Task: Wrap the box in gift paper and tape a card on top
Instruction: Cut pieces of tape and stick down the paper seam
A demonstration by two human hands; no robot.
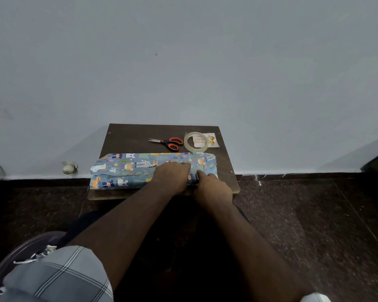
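My left hand (pixel 172 176) lies flat on the box wrapped in animal-print gift paper (pixel 127 168); my right hand (pixel 212 185) presses its near right edge. Behind on the tabletop (pixel 127 138): scissors (pixel 167 142), tape roll (pixel 187 143) resting on the birthday card (pixel 212 140).

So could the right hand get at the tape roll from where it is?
Probably yes. The right hand rests on the wrapped box, and the tape roll lies just beyond it on the table, with nothing between. It would have to let go of the paper.
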